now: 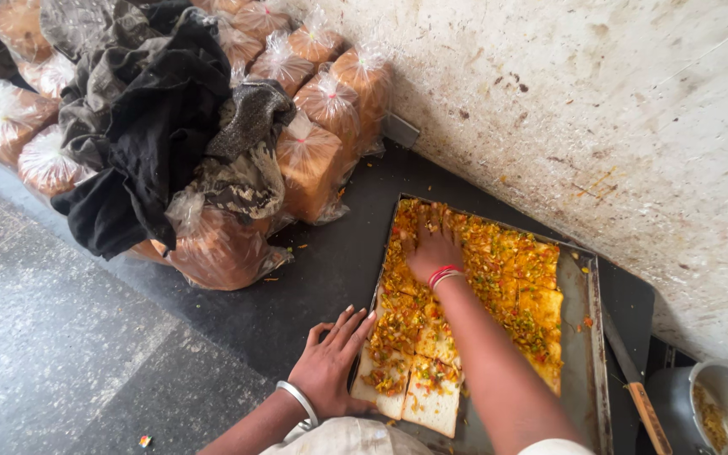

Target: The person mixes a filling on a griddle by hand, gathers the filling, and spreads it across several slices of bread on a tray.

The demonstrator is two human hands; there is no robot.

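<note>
The right hand (434,244) is pressing flat and open on the topping (499,270) covering most bread slices (431,396); the open left hand (330,362) is steadying the tray (581,354); near slices are staying sparse.

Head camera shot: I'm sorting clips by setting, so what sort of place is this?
Probably a street-food or small commercial kitchen. A metal tray holds bread slices under a chopped vegetable topping, bagged bread loaves are stacked against a stained wall, and a pot stands beside a knife.
</note>
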